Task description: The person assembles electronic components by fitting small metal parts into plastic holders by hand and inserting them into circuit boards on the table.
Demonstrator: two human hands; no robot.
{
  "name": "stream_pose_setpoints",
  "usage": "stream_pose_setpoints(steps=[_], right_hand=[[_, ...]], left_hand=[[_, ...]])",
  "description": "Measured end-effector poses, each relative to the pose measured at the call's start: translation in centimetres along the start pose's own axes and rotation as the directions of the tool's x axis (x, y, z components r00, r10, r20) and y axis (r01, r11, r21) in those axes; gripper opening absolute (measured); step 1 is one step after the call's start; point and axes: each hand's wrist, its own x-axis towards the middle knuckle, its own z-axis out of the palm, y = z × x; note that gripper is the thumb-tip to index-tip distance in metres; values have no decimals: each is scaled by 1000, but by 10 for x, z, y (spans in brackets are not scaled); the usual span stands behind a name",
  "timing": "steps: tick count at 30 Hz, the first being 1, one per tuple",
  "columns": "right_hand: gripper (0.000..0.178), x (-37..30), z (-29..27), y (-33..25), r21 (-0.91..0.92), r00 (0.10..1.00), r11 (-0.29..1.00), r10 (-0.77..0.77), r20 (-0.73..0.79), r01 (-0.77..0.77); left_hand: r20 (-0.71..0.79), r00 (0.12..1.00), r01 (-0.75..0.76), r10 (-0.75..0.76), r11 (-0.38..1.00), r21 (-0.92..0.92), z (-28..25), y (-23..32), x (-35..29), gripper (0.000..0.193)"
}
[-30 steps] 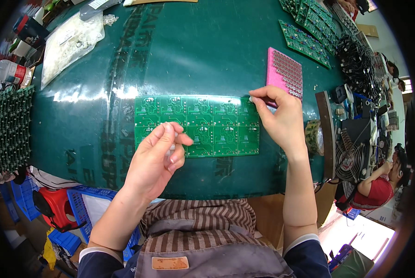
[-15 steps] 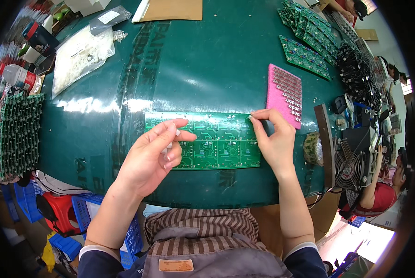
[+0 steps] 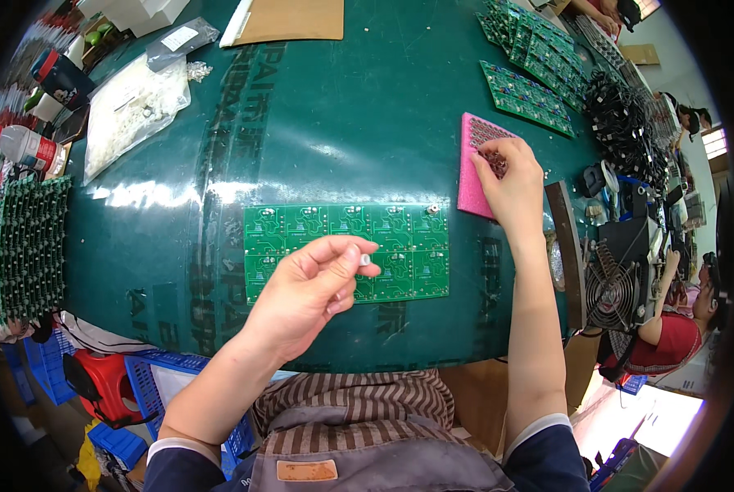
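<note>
A green panel of circuit boards (image 3: 383, 234) lies flat on the dark green table (image 3: 318, 123) in front of me. My left hand (image 3: 309, 291) hovers over the panel's near left part and pinches a small white component (image 3: 365, 259) between thumb and fingertips. My right hand (image 3: 510, 180) rests on a pink foam pad (image 3: 469, 168) to the right of the panel, its fingers curled onto the small dark parts stuck in the foam. One small white part (image 3: 434, 209) sits on the panel's far right corner.
More green circuit boards (image 3: 539, 78) lie at the far right, beside a heap of black cables (image 3: 625, 131). A rack of boards (image 3: 27, 246) stands at the left edge. A clear bag of white parts (image 3: 133, 111) lies far left. A fan (image 3: 613, 287) and a seated person (image 3: 686, 320) are at right.
My right hand left the panel's far right corner and moved right onto the pink foam pad. My left hand stayed over the panel, still pinching the white component.
</note>
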Motion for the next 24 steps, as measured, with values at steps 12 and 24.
stream_pose_setpoints(steps=[12,24], right_hand=[[7,-15,-8,-48,286,982,939,172,84,-189],[10,-74,-2,-102,849,917,345,155,368,-400]], left_hand=[[-17,1000,11,-11,1000,-25,8,-12,7,21],[-33,999,-17,15,997,-73,13,-12,11,17]])
